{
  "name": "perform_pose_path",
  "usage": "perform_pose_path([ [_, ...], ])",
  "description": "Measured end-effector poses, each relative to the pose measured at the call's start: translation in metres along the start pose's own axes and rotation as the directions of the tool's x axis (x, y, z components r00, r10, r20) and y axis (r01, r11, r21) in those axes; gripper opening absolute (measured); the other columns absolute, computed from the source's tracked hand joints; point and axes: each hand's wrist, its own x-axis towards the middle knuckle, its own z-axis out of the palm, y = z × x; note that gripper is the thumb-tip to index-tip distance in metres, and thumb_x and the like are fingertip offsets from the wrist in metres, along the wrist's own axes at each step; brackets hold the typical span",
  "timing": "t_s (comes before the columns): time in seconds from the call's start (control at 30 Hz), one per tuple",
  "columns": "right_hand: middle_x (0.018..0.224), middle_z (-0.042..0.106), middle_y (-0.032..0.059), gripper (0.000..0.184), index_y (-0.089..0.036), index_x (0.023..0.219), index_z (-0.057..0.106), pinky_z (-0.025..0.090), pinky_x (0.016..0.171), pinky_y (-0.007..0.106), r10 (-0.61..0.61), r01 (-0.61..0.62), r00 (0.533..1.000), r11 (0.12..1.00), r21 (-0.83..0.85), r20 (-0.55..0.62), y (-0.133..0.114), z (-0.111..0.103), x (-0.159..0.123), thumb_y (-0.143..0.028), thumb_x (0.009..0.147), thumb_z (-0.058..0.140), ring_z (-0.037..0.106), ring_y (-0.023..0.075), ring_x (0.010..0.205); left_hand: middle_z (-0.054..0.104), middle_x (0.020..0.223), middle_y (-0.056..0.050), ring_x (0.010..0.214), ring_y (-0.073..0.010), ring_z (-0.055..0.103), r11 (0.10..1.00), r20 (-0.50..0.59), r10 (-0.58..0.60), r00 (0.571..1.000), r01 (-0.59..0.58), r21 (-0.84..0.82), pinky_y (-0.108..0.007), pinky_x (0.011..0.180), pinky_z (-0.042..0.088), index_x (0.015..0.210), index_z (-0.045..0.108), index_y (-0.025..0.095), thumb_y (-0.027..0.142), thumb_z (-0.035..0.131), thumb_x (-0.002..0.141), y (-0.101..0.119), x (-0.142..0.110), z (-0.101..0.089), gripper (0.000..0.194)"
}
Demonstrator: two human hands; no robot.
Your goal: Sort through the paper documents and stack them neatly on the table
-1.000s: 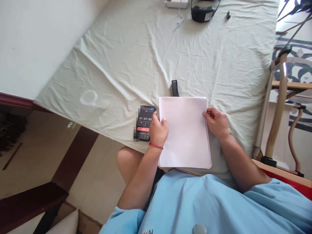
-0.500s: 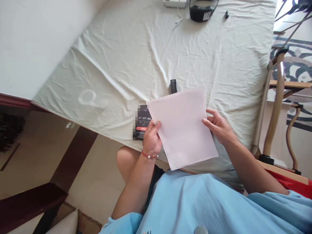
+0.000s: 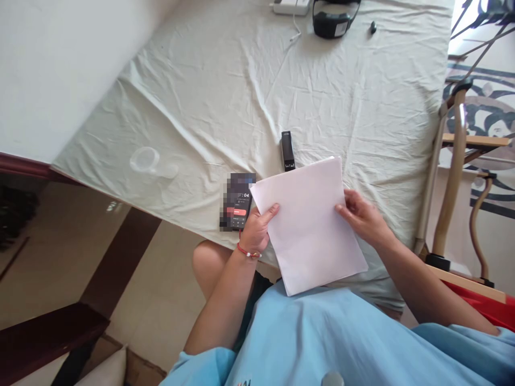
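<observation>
A thin stack of white paper sheets [image 3: 309, 228] is held tilted over the table's near edge, close to my blue shirt. My left hand [image 3: 257, 229] grips its left edge, thumb on top and the other fingers hidden underneath. At the right edge, my right hand [image 3: 362, 217] pinches the sheets between thumb and curled fingers. Just beyond the far edge of the paper lies a black stapler [image 3: 287, 150]. A phone [image 3: 237, 206] with a timer on its screen, partly blurred out, rests beside my left hand.
A pale cloth [image 3: 201, 107] with creases covers the table. On its left lies a clear round plastic lid or cup [image 3: 145, 159]. At the back are a white power strip [image 3: 290, 5], a black headset-like device [image 3: 332, 24] and a small black object [image 3: 373, 27]. A chair frame [image 3: 453, 177] stands at the right.
Both hands have drawn the paper slightly toward my body and to the right. More of the stapler and the phone shows now. My right fingers have curled in on the paper's edge.
</observation>
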Motion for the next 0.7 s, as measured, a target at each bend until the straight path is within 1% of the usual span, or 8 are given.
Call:
perform_pose_path([
  [0.03,0.127,0.078,0.0161,0.061,-0.022,0.146,0.064,0.067,0.096,0.057,-0.132,0.113,0.981,0.985,-0.132,-0.145,-0.005,-0.001,0.005,-0.057,0.097,0.071,0.076,0.0356,0.114,0.075,0.117,-0.015,0.1,-0.0344,0.076,0.999,0.032,0.032,0.999,-0.032,0.012,-0.035,0.084,0.07,0.106,0.085,0.014,0.063,0.121,0.046,-0.001,0.001,0.003,0.085],
  [0.07,0.136,0.074,0.0181,0.062,-0.021,0.152,0.061,0.065,0.105,0.06,-0.283,0.214,0.923,0.94,-0.266,-0.259,-0.013,-0.002,0.01,-0.052,0.099,0.069,0.073,0.0371,0.125,0.076,0.114,-0.015,0.098,-0.0333,0.076,0.998,0.074,0.053,0.996,-0.055,0.023,-0.034,0.084,0.069,0.106,0.086,0.014,0.064,0.12,0.051,-0.002,0.001,0.005,0.082],
  [0.1,0.147,0.07,0.0197,0.061,-0.021,0.156,0.058,0.06,0.113,0.063,-0.426,0.3,0.862,0.866,-0.4,-0.276,-0.023,-0.002,0.015,-0.047,0.102,0.065,0.068,0.0382,0.136,0.076,0.11,-0.015,0.095,-0.032,0.076,0.997,0.115,0.063,0.991,-0.067,0.03,-0.032,0.083,0.069,0.106,0.086,0.013,0.064,0.119,0.056,-0.004,0.001,0.007,0.079],
  [0.2,0.159,0.065,0.0167,0.047,-0.025,0.157,0.062,0.047,0.129,0.064,-0.625,0.462,0.779,0.636,-0.618,-0.061,-0.06,0.006,0.026,-0.034,0.111,0.054,0.058,0.0364,0.151,0.076,0.1,-0.015,0.089,-0.0287,0.076,0.997,0.186,0.061,0.981,-0.067,0.027,-0.027,0.079,0.066,0.104,0.086,0.014,0.062,0.117,0.062,-0.008,0.001,0.012,0.071],
  [0.3,0.167,0.06,0.0132,0.047,-0.024,0.159,0.061,0.035,0.138,0.064,-0.612,0.549,0.773,0.51,-0.662,0.17,-0.088,0.022,0.033,-0.03,0.115,0.047,0.045,0.0349,0.164,0.076,0.101,-0.015,0.087,-0.0288,0.076,0.998,0.211,0.056,0.976,-0.059,0.009,-0.028,0.077,0.067,0.106,0.085,0.014,0.061,0.116,0.066,-0.012,0.001,0.014,0.069],
  [0.37,0.157,0.069,0.0122,0.043,-0.024,0.153,0.066,0.026,0.14,0.069,-0.563,0.577,0.78,0.478,-0.662,0.274,-0.095,0.032,0.036,-0.027,0.116,0.044,0.044,0.0355,0.166,0.075,0.104,-0.016,0.087,-0.0311,0.076,0.999,0.219,0.052,0.974,-0.053,0.0,-0.032,0.077,0.068,0.108,0.084,0.013,0.065,0.114,0.069,-0.014,0.001,0.015,0.071],
  [0.53,0.133,0.081,0.0122,0.04,-0.023,0.145,0.07,0.026,0.138,0.07,-0.546,0.558,0.796,0.497,-0.664,0.261,-0.088,0.043,0.041,-0.024,0.117,0.042,0.052,0.0351,0.158,0.074,0.102,-0.018,0.09,-0.0359,0.076,1.0,0.236,0.014,0.972,-0.011,-0.013,-0.041,0.086,0.07,0.104,0.082,0.01,0.08,0.108,0.071,-0.015,0.0,0.016,0.082],
  [0.7,0.116,0.083,0.0128,0.036,-0.02,0.135,0.075,0.031,0.134,0.065,-0.522,0.562,0.805,0.52,-0.643,0.282,-0.085,0.049,0.05,-0.024,0.116,0.045,0.061,0.0344,0.146,0.075,0.099,-0.013,0.088,-0.0303,0.075,0.998,0.171,-0.036,0.985,0.043,-0.037,-0.033,0.079,0.068,0.107,0.082,0.012,0.084,0.112,0.058,-0.012,-0.002,0.018,0.092],
])
